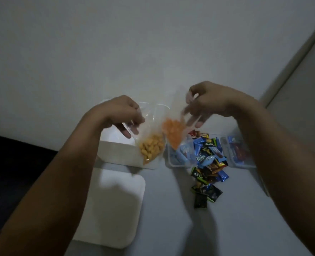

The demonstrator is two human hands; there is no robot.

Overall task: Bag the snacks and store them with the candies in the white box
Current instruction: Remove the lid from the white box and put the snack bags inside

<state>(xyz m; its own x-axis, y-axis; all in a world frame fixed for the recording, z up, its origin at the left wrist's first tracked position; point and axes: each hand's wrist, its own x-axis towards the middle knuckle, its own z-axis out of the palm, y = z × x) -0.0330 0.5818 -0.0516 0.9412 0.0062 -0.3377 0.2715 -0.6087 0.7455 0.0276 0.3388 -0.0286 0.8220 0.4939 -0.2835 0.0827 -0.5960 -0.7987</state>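
My left hand (122, 115) pinches the top of a clear bag of yellow snacks (151, 149), which hangs over the right end of the white box (116, 152). My right hand (206, 101) grips the top of a second clear bag of orange snacks (173, 133), blurred and tilted, hanging between the white box and the clear containers. A pile of wrapped candies (209, 163) in blue, green, black and red lies on the table to the right of the box.
A white lid (110, 209) lies flat in front of the box. Two clear plastic containers (179, 159) (240, 156) sit to the right, with candy wrappers in them. A dark surface (8, 163) borders the table on the left, and a wall stands behind.
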